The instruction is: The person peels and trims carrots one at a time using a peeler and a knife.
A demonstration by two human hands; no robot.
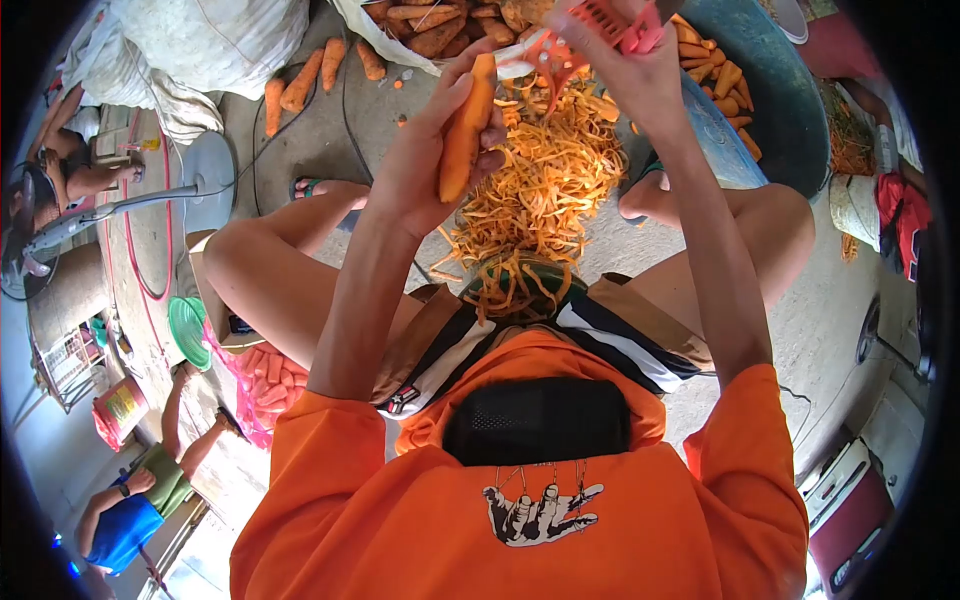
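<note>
My left hand (425,150) is closed around a carrot (468,130), tilted with its upper end pointing away from me. The carrot's surface looks smooth and bright orange. Above and to its right, my right hand (640,75) grips a red-orange plastic peeler (600,25), apart from the carrot. Its blade is hard to make out. Below both hands, a tall heap of carrot peelings (550,170) lies on the floor between my feet, with some strands reaching the dark green seat edge (530,280).
A white sack (350,25) of unpeeled carrots stands ahead, with several loose carrots (297,88) beside it. At the right, a blue tub (800,120) holds peeled carrots. A fan (130,205) stands left, near a pink bag (265,385) of carrots. Other people sit or stand around.
</note>
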